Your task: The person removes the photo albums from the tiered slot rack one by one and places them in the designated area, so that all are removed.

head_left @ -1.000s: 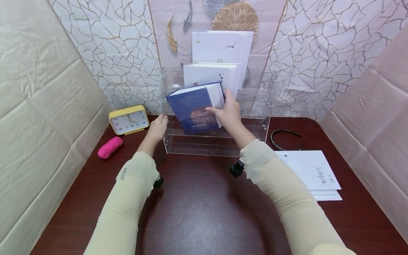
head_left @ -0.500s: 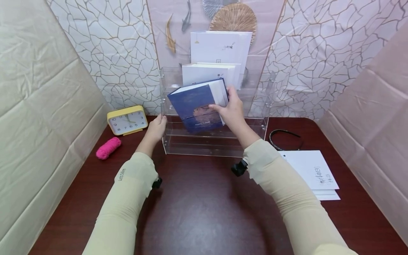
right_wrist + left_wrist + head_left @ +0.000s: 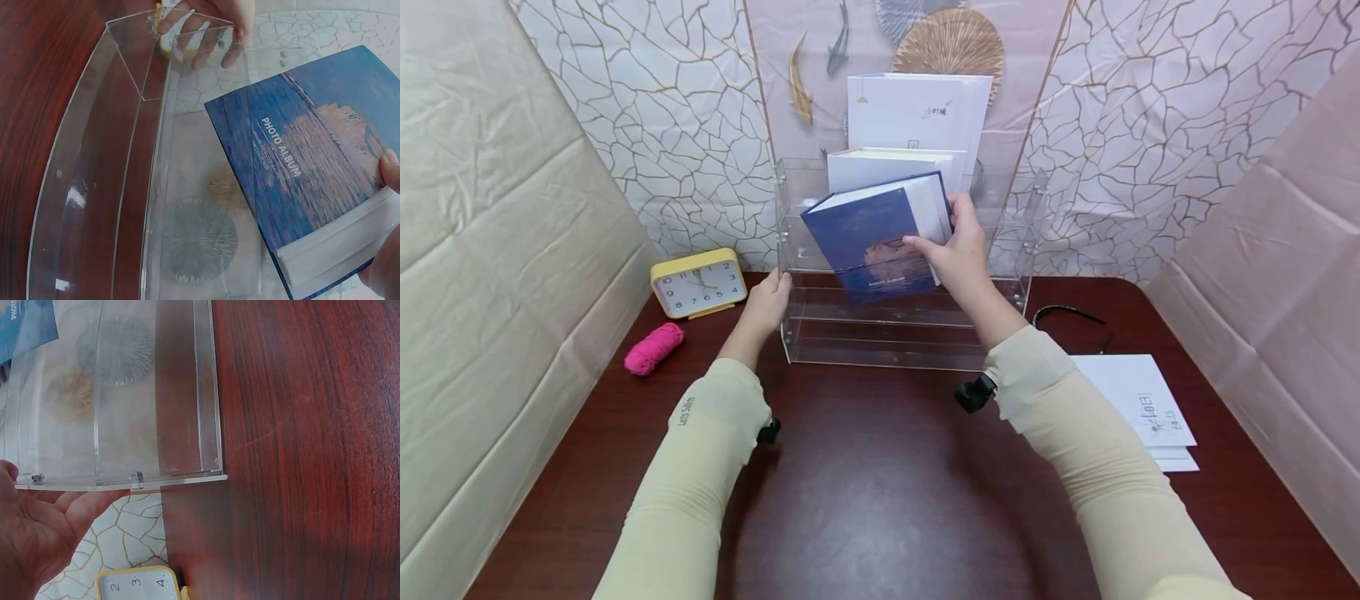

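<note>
My right hand grips a blue photo album by its white-banded right side, thumb on the front cover and fingers behind. The album is tilted, right end higher, at the front tier of a clear acrylic tiered rack. In the right wrist view the album's cover shows its "PHOTO ALBUM" lettering. My left hand holds the rack's left side panel; in the left wrist view the thumb laps over the panel's edge and the fingers lie along its outside. Behind the album stand a white book and a taller white book.
A yellow alarm clock and a pink yarn skein sit left of the rack. To its right lie a black headband, partly hidden by my right arm, and stacked white books. A patterned backdrop stands behind the brown table.
My right hand has moved up and to the right with the photo album, which now covers more of the white book behind it. The left hand has stayed on the rack's side.
</note>
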`<state>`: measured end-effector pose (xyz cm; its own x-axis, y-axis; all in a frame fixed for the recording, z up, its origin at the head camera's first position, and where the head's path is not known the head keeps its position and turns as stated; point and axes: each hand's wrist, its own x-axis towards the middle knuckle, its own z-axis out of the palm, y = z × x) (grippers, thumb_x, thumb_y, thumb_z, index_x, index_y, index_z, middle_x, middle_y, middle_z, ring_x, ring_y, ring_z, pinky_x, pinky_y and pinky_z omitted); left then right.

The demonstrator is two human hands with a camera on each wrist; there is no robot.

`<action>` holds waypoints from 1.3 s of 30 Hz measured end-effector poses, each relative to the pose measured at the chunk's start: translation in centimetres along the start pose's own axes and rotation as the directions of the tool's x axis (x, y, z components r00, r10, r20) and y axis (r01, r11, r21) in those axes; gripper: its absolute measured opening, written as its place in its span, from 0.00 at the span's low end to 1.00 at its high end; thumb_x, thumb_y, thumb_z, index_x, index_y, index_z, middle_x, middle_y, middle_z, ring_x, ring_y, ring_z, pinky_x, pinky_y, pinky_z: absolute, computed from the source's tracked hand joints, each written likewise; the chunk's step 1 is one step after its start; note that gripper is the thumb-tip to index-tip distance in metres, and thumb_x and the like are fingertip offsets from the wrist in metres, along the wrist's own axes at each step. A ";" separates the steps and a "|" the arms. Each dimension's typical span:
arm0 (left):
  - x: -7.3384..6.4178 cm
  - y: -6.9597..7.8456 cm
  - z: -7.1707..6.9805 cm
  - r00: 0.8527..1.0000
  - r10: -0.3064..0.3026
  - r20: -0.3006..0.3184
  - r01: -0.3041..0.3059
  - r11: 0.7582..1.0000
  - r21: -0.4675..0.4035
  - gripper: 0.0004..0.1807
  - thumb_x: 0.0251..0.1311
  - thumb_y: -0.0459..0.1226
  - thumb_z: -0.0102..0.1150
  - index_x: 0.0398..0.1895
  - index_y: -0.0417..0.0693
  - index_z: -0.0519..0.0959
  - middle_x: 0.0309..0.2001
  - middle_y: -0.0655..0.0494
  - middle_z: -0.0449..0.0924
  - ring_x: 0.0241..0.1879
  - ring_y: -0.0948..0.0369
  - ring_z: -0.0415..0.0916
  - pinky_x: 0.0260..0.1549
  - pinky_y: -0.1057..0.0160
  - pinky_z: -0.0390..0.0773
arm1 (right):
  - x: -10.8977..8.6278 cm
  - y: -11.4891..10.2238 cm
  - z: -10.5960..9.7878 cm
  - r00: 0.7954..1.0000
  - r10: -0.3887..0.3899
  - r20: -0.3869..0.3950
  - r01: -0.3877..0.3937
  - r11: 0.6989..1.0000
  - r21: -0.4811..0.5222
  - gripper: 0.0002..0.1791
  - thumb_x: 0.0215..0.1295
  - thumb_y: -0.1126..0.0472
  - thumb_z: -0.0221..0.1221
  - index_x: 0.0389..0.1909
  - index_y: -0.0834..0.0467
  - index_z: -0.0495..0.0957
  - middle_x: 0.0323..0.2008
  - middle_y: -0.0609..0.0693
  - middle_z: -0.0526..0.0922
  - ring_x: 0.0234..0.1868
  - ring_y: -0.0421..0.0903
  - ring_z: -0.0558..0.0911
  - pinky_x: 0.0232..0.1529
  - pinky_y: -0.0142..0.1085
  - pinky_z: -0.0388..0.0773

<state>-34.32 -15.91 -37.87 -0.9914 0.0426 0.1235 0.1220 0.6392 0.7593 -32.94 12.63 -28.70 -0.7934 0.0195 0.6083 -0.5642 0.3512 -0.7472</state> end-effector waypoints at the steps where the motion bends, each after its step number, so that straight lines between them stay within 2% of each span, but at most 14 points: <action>1: 0.0 0.0 0.0 1.000 0.000 -0.001 0.000 1.000 0.001 0.28 0.73 0.47 0.26 0.65 0.40 0.62 0.59 0.38 0.68 0.61 0.45 0.62 0.60 0.48 0.59 | 0.0 0.0 -0.1 1.000 -0.006 0.000 0.006 1.000 0.002 0.31 0.45 0.69 0.72 0.47 0.66 0.64 0.41 0.59 0.78 0.41 0.47 0.75 0.43 0.40 0.72; 9: 0.0 0.1 0.1 1.000 -0.005 -0.007 0.005 1.000 0.000 0.26 0.73 0.47 0.27 0.62 0.39 0.64 0.57 0.38 0.70 0.59 0.45 0.64 0.59 0.48 0.61 | 0.3 -0.6 -1.0 1.000 -0.004 -0.018 0.004 1.000 -0.005 0.31 0.47 0.68 0.71 0.48 0.66 0.63 0.44 0.59 0.77 0.43 0.46 0.75 0.45 0.41 0.72; 14: -0.1 0.1 0.1 1.000 -0.015 0.002 0.015 1.000 -0.016 0.27 0.73 0.48 0.27 0.64 0.41 0.63 0.58 0.39 0.69 0.60 0.46 0.64 0.59 0.48 0.61 | 0.1 -1.4 -1.7 0.999 0.012 -0.046 -0.012 1.000 0.000 0.31 0.47 0.69 0.71 0.49 0.66 0.63 0.45 0.59 0.77 0.45 0.47 0.74 0.45 0.40 0.71; 21: -0.1 -0.1 0.0 1.000 -0.017 0.011 0.018 0.999 -0.035 0.30 0.72 0.50 0.26 0.69 0.42 0.58 0.62 0.39 0.66 0.62 0.46 0.61 0.61 0.49 0.58 | -0.7 -4.0 -2.8 0.996 0.023 -0.084 -0.023 1.000 -0.005 0.27 0.49 0.73 0.68 0.46 0.68 0.63 0.44 0.62 0.76 0.45 0.48 0.73 0.46 0.38 0.70; 25: -0.1 -0.1 0.0 1.000 -0.022 0.018 0.023 0.999 -0.034 0.30 0.72 0.50 0.26 0.69 0.43 0.59 0.61 0.40 0.67 0.61 0.46 0.61 0.61 0.48 0.59 | -0.6 -2.9 -3.6 0.995 0.014 -0.098 -0.014 1.000 0.000 0.27 0.47 0.72 0.69 0.45 0.65 0.64 0.42 0.59 0.76 0.43 0.45 0.74 0.45 0.35 0.70; 27: -0.1 0.0 0.1 1.000 -0.020 0.016 0.020 0.999 -0.029 0.29 0.72 0.49 0.26 0.68 0.42 0.60 0.60 0.39 0.67 0.61 0.46 0.62 0.60 0.48 0.59 | -0.5 -2.0 -4.0 0.995 0.001 -0.102 0.001 1.000 0.018 0.28 0.46 0.71 0.70 0.45 0.64 0.64 0.43 0.57 0.77 0.43 0.43 0.74 0.45 0.34 0.70; 30: -0.2 0.2 0.0 1.000 -0.009 0.010 0.009 1.000 -0.024 0.28 0.72 0.48 0.26 0.65 0.40 0.62 0.59 0.39 0.68 0.60 0.46 0.63 0.60 0.48 0.60 | -0.6 -2.2 -4.8 0.993 -0.008 -0.116 0.014 0.999 0.044 0.29 0.46 0.72 0.70 0.45 0.65 0.64 0.43 0.58 0.77 0.44 0.43 0.74 0.46 0.35 0.70; 39: 0.0 0.0 0.2 1.000 -0.008 -0.001 0.008 1.000 -0.021 0.27 0.72 0.48 0.26 0.62 0.40 0.65 0.58 0.38 0.69 0.60 0.45 0.64 0.59 0.48 0.61 | -2.7 -5.2 -6.8 0.988 0.060 -0.141 -0.033 0.983 0.183 0.24 0.49 0.77 0.65 0.43 0.59 0.65 0.44 0.57 0.76 0.44 0.46 0.74 0.45 0.36 0.71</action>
<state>-34.27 -15.78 -37.98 -0.9924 0.0362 0.1177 0.1145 0.6233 0.7736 -26.27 17.11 -24.65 -0.7856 0.1719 0.5944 -0.5699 0.1729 -0.8033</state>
